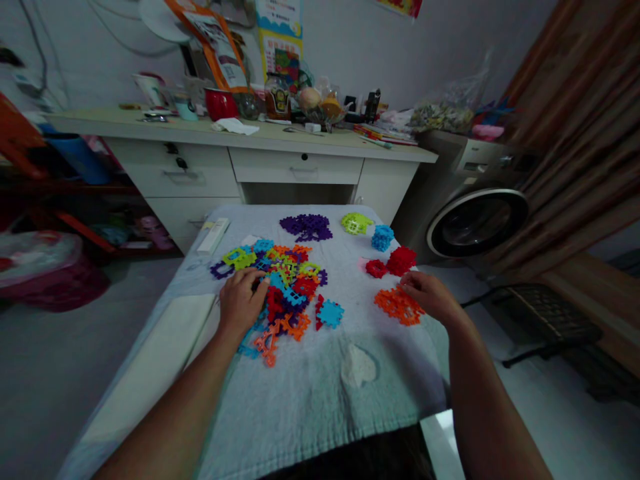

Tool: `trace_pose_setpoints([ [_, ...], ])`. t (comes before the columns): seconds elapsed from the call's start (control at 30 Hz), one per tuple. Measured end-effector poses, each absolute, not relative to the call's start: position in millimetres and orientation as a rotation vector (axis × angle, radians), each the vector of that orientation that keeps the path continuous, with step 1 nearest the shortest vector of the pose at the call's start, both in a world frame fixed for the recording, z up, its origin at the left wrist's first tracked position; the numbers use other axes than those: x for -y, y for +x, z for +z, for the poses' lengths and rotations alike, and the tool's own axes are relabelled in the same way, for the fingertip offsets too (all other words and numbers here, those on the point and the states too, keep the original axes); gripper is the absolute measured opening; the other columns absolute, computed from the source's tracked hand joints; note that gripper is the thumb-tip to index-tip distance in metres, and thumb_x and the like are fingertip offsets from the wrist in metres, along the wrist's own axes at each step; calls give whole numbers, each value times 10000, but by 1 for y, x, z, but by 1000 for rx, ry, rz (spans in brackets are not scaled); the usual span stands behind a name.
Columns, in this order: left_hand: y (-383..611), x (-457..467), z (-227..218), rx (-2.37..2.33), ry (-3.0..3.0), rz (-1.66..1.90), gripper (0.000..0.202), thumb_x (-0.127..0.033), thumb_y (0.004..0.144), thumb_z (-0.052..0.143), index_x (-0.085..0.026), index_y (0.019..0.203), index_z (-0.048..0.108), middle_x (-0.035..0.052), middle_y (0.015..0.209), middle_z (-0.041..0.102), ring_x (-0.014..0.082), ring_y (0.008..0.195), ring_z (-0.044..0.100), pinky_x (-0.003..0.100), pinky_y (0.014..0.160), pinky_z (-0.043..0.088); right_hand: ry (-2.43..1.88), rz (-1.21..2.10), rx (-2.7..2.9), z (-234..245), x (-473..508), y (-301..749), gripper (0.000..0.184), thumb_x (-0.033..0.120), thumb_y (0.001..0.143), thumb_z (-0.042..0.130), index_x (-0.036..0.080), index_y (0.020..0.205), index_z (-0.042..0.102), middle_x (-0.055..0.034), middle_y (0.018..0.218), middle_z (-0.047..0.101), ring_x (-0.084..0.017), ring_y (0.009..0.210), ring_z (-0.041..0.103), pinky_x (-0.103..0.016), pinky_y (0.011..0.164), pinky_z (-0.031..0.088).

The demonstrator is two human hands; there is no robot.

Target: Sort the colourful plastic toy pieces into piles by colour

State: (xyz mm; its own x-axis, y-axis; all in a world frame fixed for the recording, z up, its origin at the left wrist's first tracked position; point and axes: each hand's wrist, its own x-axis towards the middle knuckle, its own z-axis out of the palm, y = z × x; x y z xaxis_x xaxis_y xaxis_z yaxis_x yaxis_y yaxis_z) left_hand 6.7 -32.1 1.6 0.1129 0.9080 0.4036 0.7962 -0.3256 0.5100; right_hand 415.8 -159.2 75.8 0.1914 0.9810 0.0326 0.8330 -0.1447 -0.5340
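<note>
A mixed heap of colourful plastic puzzle pieces (pixel 287 280) lies on a pale blue towel (pixel 310 380) covering a small table. My left hand (pixel 243 300) rests on the heap's left side, fingers curled down among the pieces; what they grip is hidden. My right hand (pixel 429 297) lies palm down beside a small pile of orange pieces (pixel 397 307), fingertips touching it. Sorted groups sit further back: purple pieces (pixel 307 227), yellow-green pieces (pixel 357 223), blue pieces (pixel 383 237) and red pieces (pixel 395 261). A loose blue piece (pixel 331 313) lies between the hands.
A white desk (pixel 240 143) with drawers and cluttered cups, jars and papers stands behind the table. A washing machine (pixel 475 213) sits at the right, brown curtains beside it. A white box (pixel 213 235) lies at the towel's far left. Red bags and bins crowd the left floor.
</note>
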Motion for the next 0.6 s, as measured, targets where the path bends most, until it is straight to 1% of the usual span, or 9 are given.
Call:
trace_pose_setpoints([
  [0.1,5,31,0,-1686,2181,1039,464,-491,945,342,-209,1053,694,87,1181,646,272,1137,570,436,1012,414,-2128,378,1688,73,168,413,129,249,799,514,173,802,619,5,648,573,-133,596,500,-241,563,336],
  [0.2,4,30,-2,-1652,2157,1085,500,-495,963,295,-202,1052,690,86,1173,650,250,1142,567,414,1027,412,-2262,237,1694,72,172,408,110,196,788,526,169,767,631,-30,714,613,-144,653,530,-248,609,351],
  [0.33,4,32,0,-1628,2177,1096,492,-508,958,311,-200,1034,688,89,1150,652,248,1130,571,414,1026,417,-2314,91,1705,71,172,405,130,187,811,535,155,835,658,-80,859,631,-166,764,561,-261,696,382],
  [0.47,6,33,2,-1642,2184,1085,443,-517,936,371,-216,1005,688,82,1137,649,252,1115,578,414,1016,423,-2225,117,1746,77,166,392,134,185,827,543,149,891,656,-84,899,643,-173,805,567,-273,742,394],
  [0.6,7,33,3,-1647,2201,1084,419,-512,918,402,-217,1000,687,84,1140,647,261,1099,582,423,1001,428,-2059,315,1881,88,153,358,121,171,839,556,155,917,648,-67,900,658,-166,789,574,-267,715,398],
])
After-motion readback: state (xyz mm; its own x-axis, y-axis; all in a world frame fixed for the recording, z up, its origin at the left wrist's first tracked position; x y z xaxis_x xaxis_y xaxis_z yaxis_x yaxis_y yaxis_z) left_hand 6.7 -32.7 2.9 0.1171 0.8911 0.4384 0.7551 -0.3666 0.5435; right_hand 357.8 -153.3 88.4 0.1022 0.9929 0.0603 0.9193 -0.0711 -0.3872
